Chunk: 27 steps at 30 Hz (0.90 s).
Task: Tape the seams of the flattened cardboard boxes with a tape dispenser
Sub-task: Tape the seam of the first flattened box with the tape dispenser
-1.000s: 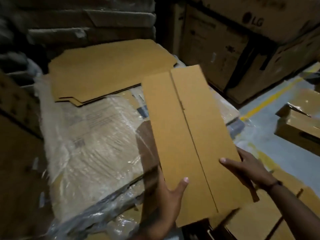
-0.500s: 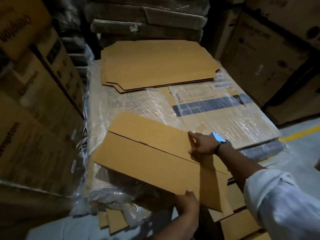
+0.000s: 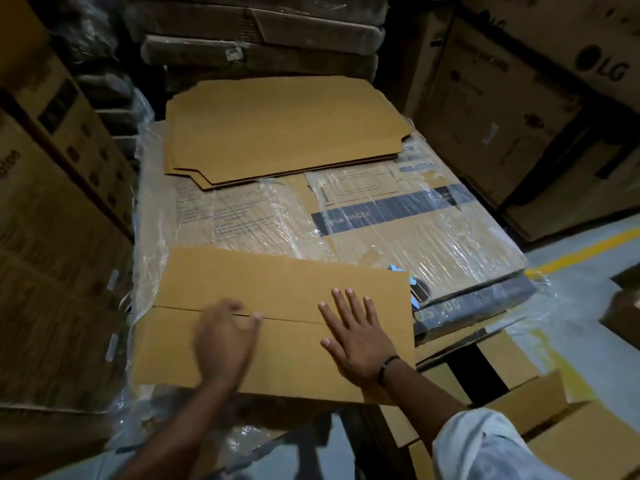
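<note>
Since a moment ago I've laid the flattened box (image 3: 277, 320) down on the wrapped pallet (image 3: 433, 237), lower centre of frame. My left hand (image 3: 221, 341) and right hand (image 3: 356, 337) press it flat, fingers spread, grasping nothing. Its seam (image 3: 287, 317) looks untaped; the tape dispenser (image 3: 414, 289) peeks out at its right edge.

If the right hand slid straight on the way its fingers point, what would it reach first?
Probably the far edge of the flattened box under the right hand, then the plastic-wrapped carton beyond.
</note>
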Available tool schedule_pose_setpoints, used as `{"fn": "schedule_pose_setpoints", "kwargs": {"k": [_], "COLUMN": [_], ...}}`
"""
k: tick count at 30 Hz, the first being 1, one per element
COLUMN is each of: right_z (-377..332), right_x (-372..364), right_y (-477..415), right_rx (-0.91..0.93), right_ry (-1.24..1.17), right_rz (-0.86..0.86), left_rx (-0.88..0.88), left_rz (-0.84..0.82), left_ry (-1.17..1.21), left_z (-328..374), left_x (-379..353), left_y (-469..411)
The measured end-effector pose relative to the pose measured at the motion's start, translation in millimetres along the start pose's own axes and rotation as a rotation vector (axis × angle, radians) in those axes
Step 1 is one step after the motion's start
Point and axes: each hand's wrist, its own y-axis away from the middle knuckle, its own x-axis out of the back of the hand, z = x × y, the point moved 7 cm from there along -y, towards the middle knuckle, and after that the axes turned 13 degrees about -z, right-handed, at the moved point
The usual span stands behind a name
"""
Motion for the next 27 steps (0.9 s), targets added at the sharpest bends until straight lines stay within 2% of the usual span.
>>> {"fn": "schedule_pose_setpoints", "kwargs": {"k": [1, 2, 4, 6, 8, 10, 12, 14, 16, 18, 21, 24, 27], "right_z": [3, 6, 15, 26, 49, 95, 153, 207, 238, 251, 264, 276, 272], "right_x": [-2, -1, 2, 12, 25, 37, 37, 11, -26, -53, -87, -109, -88], "right_y": [1, 0, -4, -6, -4, 6, 23, 42, 54, 58, 35, 9, -10], "right_rx": [0.019, 0.040, 0.088, 0.141, 0.127, -0.011, -0.226, -0.518, -0.763, -0.864, -0.898, -0.962, -0.886], "right_ry": [-0.007, -0.009, -0.008, -0.039, -0.159, -0.378, -0.647, -1.011, -1.259, -1.290, -1.228, -1.275, -1.055], "right_rz": [0.001, 0.001, -0.002, 0.027, 0.102, 0.277, 0.514, 0.586, 0.514, 0.397, 0.214, 0.160, 0.143], "left_rx": [0.034, 0.100, 0.206, 0.216, 0.213, 0.238, 0.259, 0.283, 0.324, 0.361, 0.429, 0.451, 0.456], "left_rz": [0.073, 0.074, -0.026, -0.115, -0.124, -0.107, -0.094, -0.082, -0.084, -0.080, -0.052, -0.033, -0.028], "left_ry": [-0.062, -0.100, -0.148, -0.183, -0.210, -0.207, -0.169, -0.125, -0.082, -0.032, 0.053, 0.092, 0.108], "left_z": [-17, -37, -67, -87, -95, -95, -91, -90, -92, -96, -104, -92, -78], "left_x": [16, 26, 31, 25, 20, 18, 22, 25, 23, 18, 9, 1, 2], "left_y": [-16, -33, -60, -75, -80, -77, -73, -70, -68, -64, -54, -27, -10]}}
